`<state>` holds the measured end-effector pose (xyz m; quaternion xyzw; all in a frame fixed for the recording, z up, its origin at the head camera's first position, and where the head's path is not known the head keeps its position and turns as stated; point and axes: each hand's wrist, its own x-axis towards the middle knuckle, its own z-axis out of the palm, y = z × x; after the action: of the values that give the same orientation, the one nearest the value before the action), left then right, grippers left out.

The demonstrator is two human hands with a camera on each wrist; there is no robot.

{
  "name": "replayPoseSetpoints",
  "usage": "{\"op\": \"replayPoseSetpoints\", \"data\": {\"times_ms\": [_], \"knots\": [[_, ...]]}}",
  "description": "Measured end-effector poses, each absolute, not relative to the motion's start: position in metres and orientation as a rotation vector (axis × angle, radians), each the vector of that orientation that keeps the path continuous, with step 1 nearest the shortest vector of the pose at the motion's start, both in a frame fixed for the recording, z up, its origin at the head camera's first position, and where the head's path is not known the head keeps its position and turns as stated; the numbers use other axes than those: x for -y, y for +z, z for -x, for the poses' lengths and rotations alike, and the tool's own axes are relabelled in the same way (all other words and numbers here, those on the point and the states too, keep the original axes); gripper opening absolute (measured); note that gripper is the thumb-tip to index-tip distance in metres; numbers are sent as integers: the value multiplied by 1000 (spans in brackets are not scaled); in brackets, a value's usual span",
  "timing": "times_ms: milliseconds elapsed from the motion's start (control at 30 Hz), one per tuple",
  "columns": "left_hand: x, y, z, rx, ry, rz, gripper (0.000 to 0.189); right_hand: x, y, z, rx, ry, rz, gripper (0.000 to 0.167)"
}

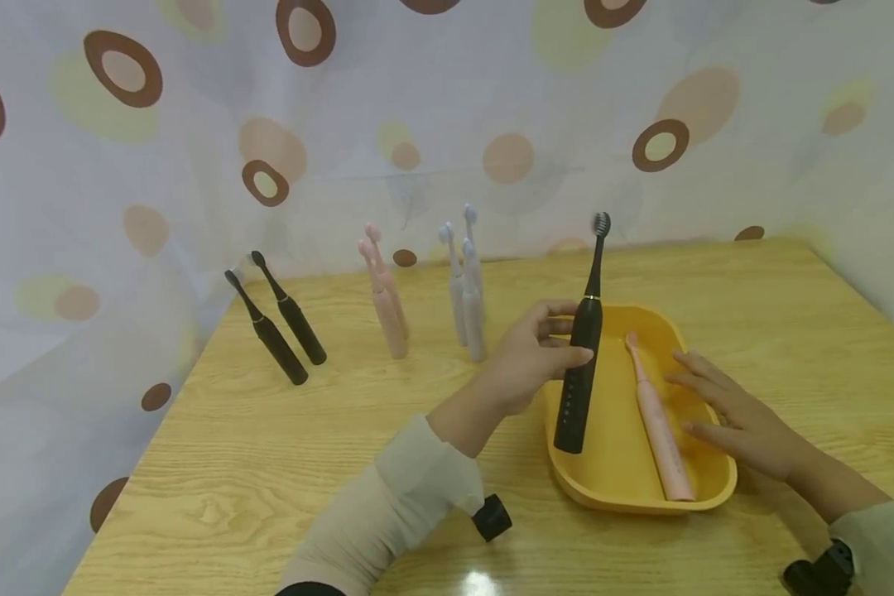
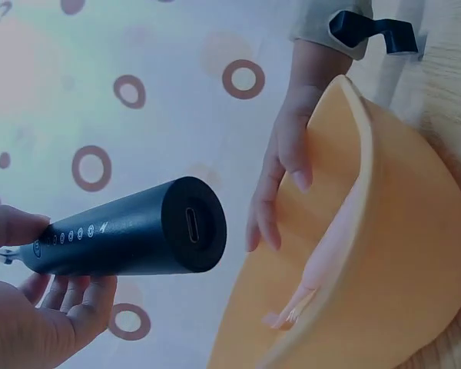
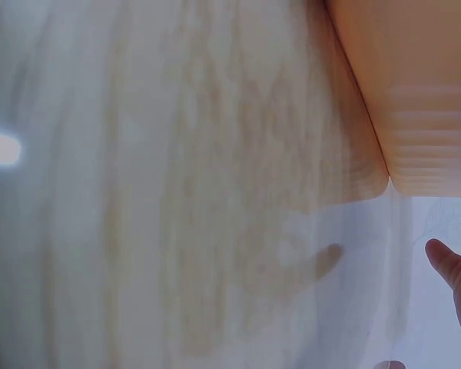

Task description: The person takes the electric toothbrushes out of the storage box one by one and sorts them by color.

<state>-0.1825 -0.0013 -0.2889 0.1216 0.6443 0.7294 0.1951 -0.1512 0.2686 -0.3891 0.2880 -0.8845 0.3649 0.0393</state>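
My left hand grips a black electric toothbrush by its handle, bristle head up, above the left side of a yellow basin. The left wrist view shows the charging port in the base of this black toothbrush, with thumb and fingers around the handle. Inside the basin a pink electric toothbrush lies lengthwise, head toward the far end. With fingers spread and relaxed, my right hand is at the basin's right rim, holding nothing. In the right wrist view only a thumb and a fingertip show beside the basin.
Two black toothbrushes stand at the left of the wooden table. Two pink toothbrushes stand near the middle, several pale blue-grey toothbrushes to their right. A patterned curtain hangs behind the table.
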Motion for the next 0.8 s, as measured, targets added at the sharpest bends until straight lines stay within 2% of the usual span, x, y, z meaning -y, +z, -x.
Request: {"op": "replayPoseSetpoints", "data": {"times_ms": [433,800], "knots": [[45,-283,181,-1848,2073,-388,48,-270,-390,150,2706,1124,-905,50],[87,-295,183,-1954,2120,-398,49,-270,-387,151,2720,1149,-882,48]]}}
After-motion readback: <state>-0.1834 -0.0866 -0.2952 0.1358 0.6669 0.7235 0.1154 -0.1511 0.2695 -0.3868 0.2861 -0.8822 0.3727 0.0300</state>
